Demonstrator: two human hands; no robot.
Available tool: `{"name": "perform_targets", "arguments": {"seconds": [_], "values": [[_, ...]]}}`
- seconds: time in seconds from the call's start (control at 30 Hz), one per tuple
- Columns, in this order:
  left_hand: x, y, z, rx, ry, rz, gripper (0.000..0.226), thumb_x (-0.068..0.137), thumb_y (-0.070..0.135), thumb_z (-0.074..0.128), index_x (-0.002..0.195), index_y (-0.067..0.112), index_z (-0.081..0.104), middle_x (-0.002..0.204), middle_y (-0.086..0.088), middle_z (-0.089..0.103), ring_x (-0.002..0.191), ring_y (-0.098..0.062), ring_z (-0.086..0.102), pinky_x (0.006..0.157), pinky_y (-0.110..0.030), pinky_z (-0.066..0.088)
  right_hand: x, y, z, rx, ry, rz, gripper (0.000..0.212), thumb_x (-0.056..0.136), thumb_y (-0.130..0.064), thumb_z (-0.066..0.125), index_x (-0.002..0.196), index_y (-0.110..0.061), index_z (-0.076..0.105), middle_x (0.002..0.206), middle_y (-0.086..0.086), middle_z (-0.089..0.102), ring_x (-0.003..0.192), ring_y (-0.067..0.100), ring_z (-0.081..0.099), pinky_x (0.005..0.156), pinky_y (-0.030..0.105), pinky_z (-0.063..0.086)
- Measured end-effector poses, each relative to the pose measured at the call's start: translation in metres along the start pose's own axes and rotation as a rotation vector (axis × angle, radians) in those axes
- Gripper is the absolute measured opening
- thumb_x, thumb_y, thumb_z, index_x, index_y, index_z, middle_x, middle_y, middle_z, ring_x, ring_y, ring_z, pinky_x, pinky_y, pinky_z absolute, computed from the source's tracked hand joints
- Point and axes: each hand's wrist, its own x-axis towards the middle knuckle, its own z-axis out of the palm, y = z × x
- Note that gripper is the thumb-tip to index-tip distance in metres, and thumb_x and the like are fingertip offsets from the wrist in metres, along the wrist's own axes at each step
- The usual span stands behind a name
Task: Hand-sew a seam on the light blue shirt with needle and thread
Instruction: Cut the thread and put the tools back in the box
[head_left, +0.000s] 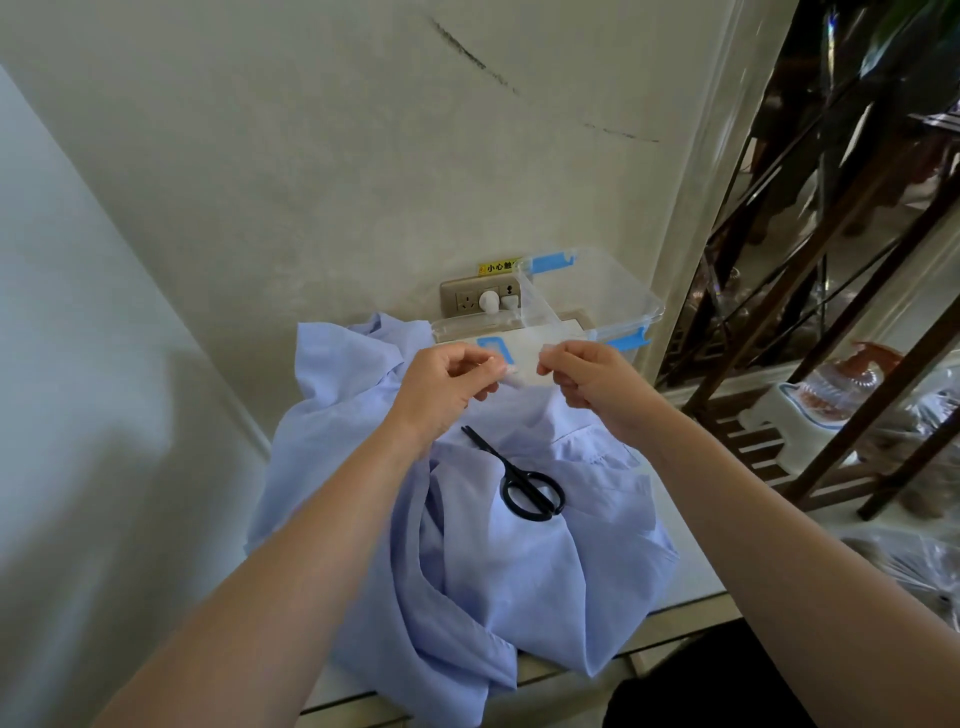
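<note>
Likely threading stage: left hand (447, 385) pinched small white piece (511, 382), right hand (597, 385) fingers pinched, contents unseen; next needed steady alignment.

Narrow gap between left hand (447, 384) and right hand (597, 387), partly filled by a small white piece (508, 381) pinched at the left fingertips. Just beyond both hands: clear box (641, 300), then wall (363, 182) with socket (480, 300), so blocked. Below the hands: scissors (527, 480) flat on bunched shirt (493, 571), with open air over them. Left of left hand: open above shirt folds. Right of right hand: open strip, then rack (810, 338).
</note>
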Motion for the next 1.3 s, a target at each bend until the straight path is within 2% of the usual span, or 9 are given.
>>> {"name": "perform_targets", "arguments": {"seconds": [0.2,0.33,0.43,0.6,0.7,0.8,0.93,1.07,1.3], "values": [[0.002,-0.003,0.006,0.074,0.115,-0.062,0.018,0.083,0.022,0.076,0.092,0.006,0.074,0.078,-0.005,0.072,0.063,-0.008,0.061,0.058,-0.014,0.047,-0.003,-0.016,0.015,-0.111,0.068,-0.218,0.022,0.095,-0.023,0.06,0.075,-0.017,0.066,0.065,0.0,0.05,0.062,0.016,0.037,0.061,0.028,0.033],[0.004,-0.001,0.007,-0.033,0.183,-0.097,0.018,0.087,0.023,0.073,0.091,0.007,0.075,0.078,-0.006,0.071,0.066,-0.012,0.063,0.069,-0.022,0.054,-0.012,-0.019,0.017,-0.202,-0.06,-0.294,0.02,0.096,-0.021,0.059,0.081,-0.01,0.067,0.058,-0.008,0.045,0.057,0.011,0.035,0.054,0.02,0.03],[0.007,0.002,0.007,-0.175,0.218,-0.179,0.016,0.091,0.025,0.069,0.086,0.01,0.071,0.076,-0.001,0.069,0.066,-0.01,0.065,0.076,-0.023,0.057,-0.015,-0.012,0.012,-0.264,-0.175,-0.199,0.021,0.096,-0.022,0.06,0.083,-0.01,0.07,0.059,-0.006,0.044,0.054,0.007,0.037,0.054,0.016,0.034],[0.005,0.006,0.004,-0.354,-0.024,-0.224,0.019,0.095,0.021,0.062,0.092,0.003,0.07,0.079,-0.003,0.069,0.062,-0.008,0.06,0.061,-0.016,0.051,-0.006,0.001,0.002,-0.194,-0.134,0.0,0.02,0.097,-0.016,0.058,0.081,-0.011,0.069,0.06,-0.004,0.043,0.05,0.006,0.036,0.048,0.015,0.032],[0.004,0.001,-0.001,-0.145,-0.237,-0.166,0.018,0.094,0.014,0.062,0.104,0.001,0.07,0.079,0.001,0.069,0.058,-0.006,0.055,0.059,-0.016,0.045,-0.001,0.002,-0.007,-0.057,-0.071,0.039,0.017,0.096,-0.014,0.059,0.082,-0.011,0.069,0.061,-0.003,0.042,0.052,0.008,0.034,0.048,0.015,0.031],[0.004,0.004,-0.003,0.128,-0.301,-0.142,0.017,0.09,0.016,0.069,0.101,0.004,0.072,0.061,0.011,0.065,0.056,-0.004,0.054,0.058,-0.016,0.044,-0.004,-0.001,-0.011,-0.1,-0.064,0.044,0.017,0.09,-0.027,0.069,0.083,-0.012,0.073,0.055,-0.012,0.049,0.057,0.007,0.038,0.057,0.018,0.034],[0.007,0.008,0.005,0.247,-0.105,-0.084,0.015,0.087,0.024,0.074,0.092,0.01,0.072,0.069,0.004,0.067,0.057,-0.005,0.058,0.058,-0.017,0.044,-0.006,0.0,-0.002,-0.23,0.129,-0.13,0.017,0.081,-0.03,0.079,0.072,-0.017,0.073,0.049,-0.014,0.047,0.049,0.003,0.036,0.059,0.02,0.035],[0.011,0.004,0.019,0.066,0.114,-0.074,0.022,0.091,0.024,0.069,0.099,0.004,0.072,0.079,-0.003,0.069,0.058,-0.006,0.06,0.058,-0.017,0.048,-0.009,0.002,0.007,-0.255,0.274,-0.352,0.019,0.081,-0.027,0.08,0.069,-0.017,0.069,0.054,-0.005,0.037,0.053,0.008,0.031,0.054,0.019,0.03],[0.011,0.008,0.034,-0.347,0.077,-0.233,0.016,0.093,0.021,0.066,0.082,0.011,0.071,0.079,-0.003,0.07,0.063,-0.007,0.063,0.064,-0.016,0.054,-0.006,0.005,0.001,-0.016,0.283,-0.176,0.026,0.079,-0.032,0.081,0.08,-0.011,0.065,0.07,-0.001,0.058,0.06,0.007,0.047,0.058,0.016,0.04]]}}
